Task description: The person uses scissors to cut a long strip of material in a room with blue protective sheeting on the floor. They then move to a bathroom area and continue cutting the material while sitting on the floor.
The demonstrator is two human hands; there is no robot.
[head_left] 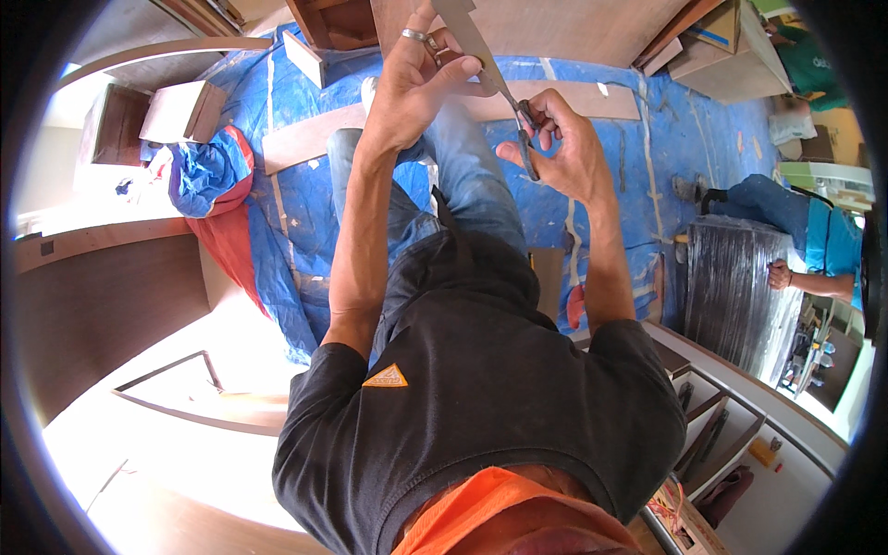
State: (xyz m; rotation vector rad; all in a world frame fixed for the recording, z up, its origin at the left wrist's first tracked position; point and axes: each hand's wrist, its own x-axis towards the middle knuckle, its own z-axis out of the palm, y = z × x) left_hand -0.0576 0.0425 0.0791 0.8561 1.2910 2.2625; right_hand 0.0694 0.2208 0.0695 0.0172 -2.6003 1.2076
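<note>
My left hand point(407, 97), with rings on its fingers, is raised at the top of the view and pinches a thin greyish strip point(470, 37) between thumb and fingers. The upper end of that strip runs to the picture's top edge. Just right of it, my right hand point(572, 157) has its fingers in the dark handles of a pair of scissors point(528, 159). The blades point up and left and meet the lower end of the strip. Whether they are closed on it is too small to tell.
Blue tarpaulin point(601, 217) covers the floor, with a long board point(592, 100) lying across it. At right another person point(777, 222) has a hand on a plastic-wrapped item point(731, 287). Open drawers point(712, 430) stand lower right; a bundled tarp point(208, 176) lies left.
</note>
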